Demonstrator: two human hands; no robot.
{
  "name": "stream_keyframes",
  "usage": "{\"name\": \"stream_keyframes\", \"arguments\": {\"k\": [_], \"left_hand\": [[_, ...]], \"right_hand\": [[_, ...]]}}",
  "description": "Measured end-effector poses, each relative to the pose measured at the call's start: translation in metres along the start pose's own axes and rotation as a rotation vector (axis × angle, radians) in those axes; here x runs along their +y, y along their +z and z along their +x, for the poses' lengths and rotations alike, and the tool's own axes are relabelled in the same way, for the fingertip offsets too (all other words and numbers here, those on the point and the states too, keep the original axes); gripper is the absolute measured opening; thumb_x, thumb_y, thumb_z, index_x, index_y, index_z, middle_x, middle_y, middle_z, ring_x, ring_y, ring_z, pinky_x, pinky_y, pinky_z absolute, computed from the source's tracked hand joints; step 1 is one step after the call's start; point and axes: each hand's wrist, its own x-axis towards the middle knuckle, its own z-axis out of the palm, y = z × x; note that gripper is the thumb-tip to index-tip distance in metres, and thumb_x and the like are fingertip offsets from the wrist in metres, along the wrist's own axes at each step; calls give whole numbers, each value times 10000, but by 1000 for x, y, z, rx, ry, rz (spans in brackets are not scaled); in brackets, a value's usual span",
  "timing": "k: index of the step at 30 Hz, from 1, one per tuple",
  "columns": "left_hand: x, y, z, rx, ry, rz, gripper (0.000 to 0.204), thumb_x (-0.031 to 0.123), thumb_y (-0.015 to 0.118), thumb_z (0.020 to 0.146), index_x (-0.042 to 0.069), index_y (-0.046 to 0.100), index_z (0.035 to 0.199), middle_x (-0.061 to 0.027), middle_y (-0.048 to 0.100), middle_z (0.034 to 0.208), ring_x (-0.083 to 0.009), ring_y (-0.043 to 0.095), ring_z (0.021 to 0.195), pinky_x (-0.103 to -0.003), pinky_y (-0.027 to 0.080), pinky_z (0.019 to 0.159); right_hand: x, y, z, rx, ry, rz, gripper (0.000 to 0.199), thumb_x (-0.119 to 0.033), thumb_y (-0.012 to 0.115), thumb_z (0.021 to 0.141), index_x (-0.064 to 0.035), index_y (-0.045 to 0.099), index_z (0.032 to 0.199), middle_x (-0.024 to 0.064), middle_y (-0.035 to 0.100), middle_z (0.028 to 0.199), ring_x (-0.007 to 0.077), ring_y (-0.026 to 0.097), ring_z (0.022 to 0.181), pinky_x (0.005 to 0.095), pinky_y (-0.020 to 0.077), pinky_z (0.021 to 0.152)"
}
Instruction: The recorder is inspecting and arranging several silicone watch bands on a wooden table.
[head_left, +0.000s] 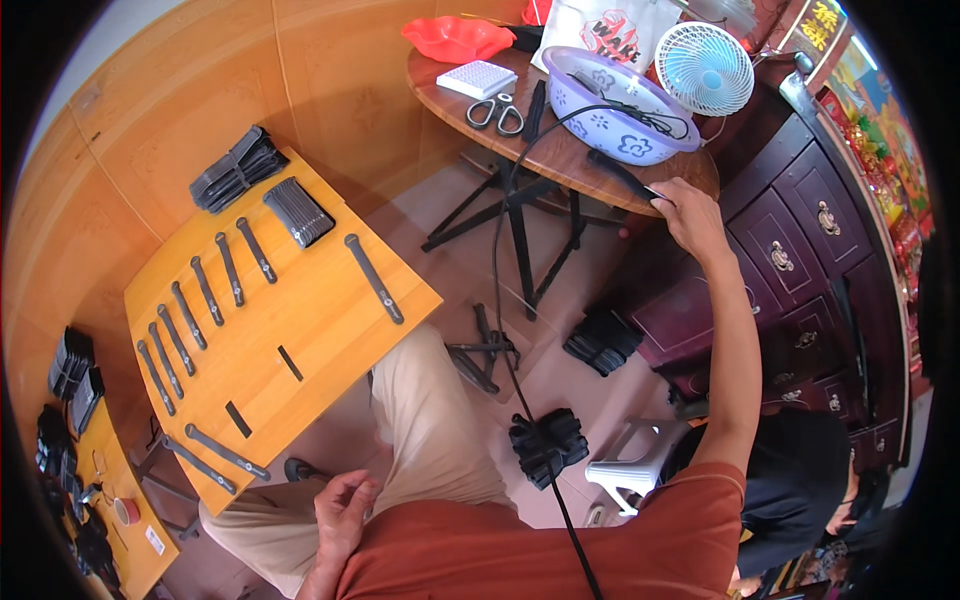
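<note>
My right hand [690, 218] reaches out over the edge of the round table, its fingers closed on one end of a flat black strip [618, 174]. The strip's far end lies beside a purple flowered basin [620, 110]. My left hand [343, 508] rests near my lap, fingers loosely curled and slightly apart, with nothing visible in it. On the wooden table [325, 345], several dark grey straps [228, 268] lie spaced in a row. One strap [374, 279] lies apart on the right. Two bundles of straps [238, 170] sit at its far end.
The round table [450, 98] also bears scissors [497, 114], a white tray [477, 78], a red bag [457, 38] and a fan [704, 68]. A black cable [497, 255] runs down past me. Black bundles [603, 341] and a white stool [632, 470] stand right; dark drawers [780, 255] rise beyond.
</note>
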Motion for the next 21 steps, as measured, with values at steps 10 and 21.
{"name": "stream_keyframes", "arguments": {"k": [10,21], "left_hand": [[-4,0,4,-8,0,16,181,41,648,990,-39,653,1153,-83,729,980,-88,604,738,-231,513,686],[-5,5,6,-43,0,25,192,61,673,980,-34,658,1146,-66,726,954,-83,605,734,-229,509,671]], "right_hand": [[29,-37,-49,141,-34,-159,175,-131,646,931,-86,691,1094,89,654,964,349,654,941,455,522,776],[46,-40,-57,35,472,-29,258,-289,658,926,-87,748,1058,187,732,1007,402,685,984,504,522,833]]}}
